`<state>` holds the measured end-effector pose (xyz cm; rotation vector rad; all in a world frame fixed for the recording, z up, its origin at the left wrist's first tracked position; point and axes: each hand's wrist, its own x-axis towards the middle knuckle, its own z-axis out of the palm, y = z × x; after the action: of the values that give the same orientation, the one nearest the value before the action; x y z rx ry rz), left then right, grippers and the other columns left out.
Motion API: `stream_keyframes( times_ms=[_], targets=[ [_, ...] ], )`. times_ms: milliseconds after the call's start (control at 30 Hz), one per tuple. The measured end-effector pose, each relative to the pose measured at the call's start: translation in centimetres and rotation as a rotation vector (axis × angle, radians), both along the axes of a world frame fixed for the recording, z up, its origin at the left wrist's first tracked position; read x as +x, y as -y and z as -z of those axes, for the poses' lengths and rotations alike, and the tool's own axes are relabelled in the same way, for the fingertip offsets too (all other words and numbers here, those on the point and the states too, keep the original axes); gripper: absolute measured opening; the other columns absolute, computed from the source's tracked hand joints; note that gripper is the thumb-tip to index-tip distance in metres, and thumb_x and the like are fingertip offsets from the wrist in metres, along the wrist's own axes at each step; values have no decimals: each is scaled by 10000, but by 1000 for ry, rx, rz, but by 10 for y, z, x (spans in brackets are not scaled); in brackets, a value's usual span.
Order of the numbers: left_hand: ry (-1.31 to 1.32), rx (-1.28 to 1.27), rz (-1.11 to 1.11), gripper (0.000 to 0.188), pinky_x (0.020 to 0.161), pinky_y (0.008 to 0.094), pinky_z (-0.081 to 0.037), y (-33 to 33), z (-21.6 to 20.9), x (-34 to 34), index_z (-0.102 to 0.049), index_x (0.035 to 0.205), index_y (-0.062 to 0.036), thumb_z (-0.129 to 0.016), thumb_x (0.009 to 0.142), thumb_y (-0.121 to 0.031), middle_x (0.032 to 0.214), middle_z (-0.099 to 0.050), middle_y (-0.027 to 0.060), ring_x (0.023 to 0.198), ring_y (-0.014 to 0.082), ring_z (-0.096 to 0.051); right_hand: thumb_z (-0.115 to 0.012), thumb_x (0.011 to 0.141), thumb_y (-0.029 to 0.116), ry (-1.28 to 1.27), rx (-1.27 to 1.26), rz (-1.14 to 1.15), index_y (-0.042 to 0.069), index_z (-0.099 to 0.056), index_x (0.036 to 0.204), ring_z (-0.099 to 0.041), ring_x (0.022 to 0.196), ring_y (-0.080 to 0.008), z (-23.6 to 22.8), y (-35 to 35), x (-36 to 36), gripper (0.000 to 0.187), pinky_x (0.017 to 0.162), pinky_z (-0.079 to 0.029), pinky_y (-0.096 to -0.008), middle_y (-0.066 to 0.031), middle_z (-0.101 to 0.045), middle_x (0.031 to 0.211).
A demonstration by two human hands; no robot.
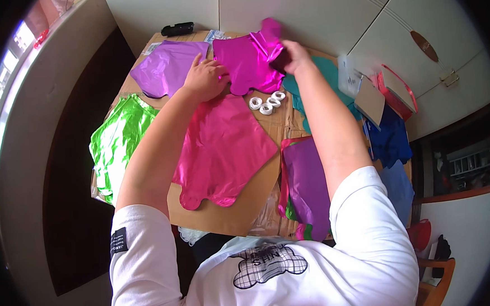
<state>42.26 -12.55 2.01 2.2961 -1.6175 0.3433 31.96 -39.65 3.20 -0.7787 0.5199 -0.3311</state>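
Note:
My right hand is closed at the right edge of a magenta foil balloon, flat and uninflated. That edge is lifted and crumpled, with a dark patch by my fingertips that I cannot make out. My left hand lies with fingers apart at the balloon's lower left, beside a flat lilac foil balloon. Below it a flat hot-pink foil balloon is spread on brown cardboard, partly covered by my left forearm. Small white ribbon rolls sit just under the magenta balloon.
Green foil lies left; teal foil is right, partly behind my forearm. Purple foil overlaps other colours near my right arm. Blue foil, a red-edged box and a black object lie around the cardboard-covered table.

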Motion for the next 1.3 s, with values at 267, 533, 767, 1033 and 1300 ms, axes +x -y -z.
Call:
stream_keyframes(
  times_ms=[267, 533, 767, 1033, 1300],
  targets=[
    [67, 193, -46, 329, 1164, 537, -119, 17, -24, -7, -695, 1015, -192, -607, 841, -456, 1144, -643, 39, 1289, 245, -447, -548, 884, 193, 518, -302, 383, 34, -629, 1020, -638, 894, -224, -103, 99, -122, 225, 832, -526, -369, -91, -664, 967],
    [58, 288, -121, 402, 1150, 551, -142, 39, -32, -16, -652, 1031, -176, -613, 809, -508, 1099, -651, 60, 1213, 251, -522, -545, 948, 187, 458, -635, 442, -16, -593, 1144, -639, 962, -208, -207, 58, -323, 286, 874, -521, -349, -103, -656, 1034],
    [18, 337, -165, 460, 1133, 549, -208, 38, -23, 8, -664, 1112, -206, -617, 770, -510, 1214, -631, 69, 1217, 271, -534, -635, 863, 79, 25, -1612, -214, 19, -582, 797, -537, 780, -123, -132, -166, -347, 104, 690, -445, -275, -21, -535, 815],
    [-28, 316, -134, 464, 1132, 526, -215, 47, -27, 0, -675, 1091, -161, -624, 760, -481, 1152, -644, 82, 1192, 267, -542, -669, 824, 113, -290, -1627, -260, 19, -614, 806, -584, 685, -240, -36, -205, -355, 110, 611, -469, -350, -96, -548, 841],
    [-9, 2, 22, 365, 1004, 443, -387, 31, -38, -19, -684, 1067, -95, -656, 803, -345, 1069, -651, 113, 1084, 292, -582, -712, 817, 207, -246, -1642, -341, 34, -658, 755, -592, 668, -215, -49, -170, -334, 191, 623, -477, -350, -81, -590, 707]
  ],
)
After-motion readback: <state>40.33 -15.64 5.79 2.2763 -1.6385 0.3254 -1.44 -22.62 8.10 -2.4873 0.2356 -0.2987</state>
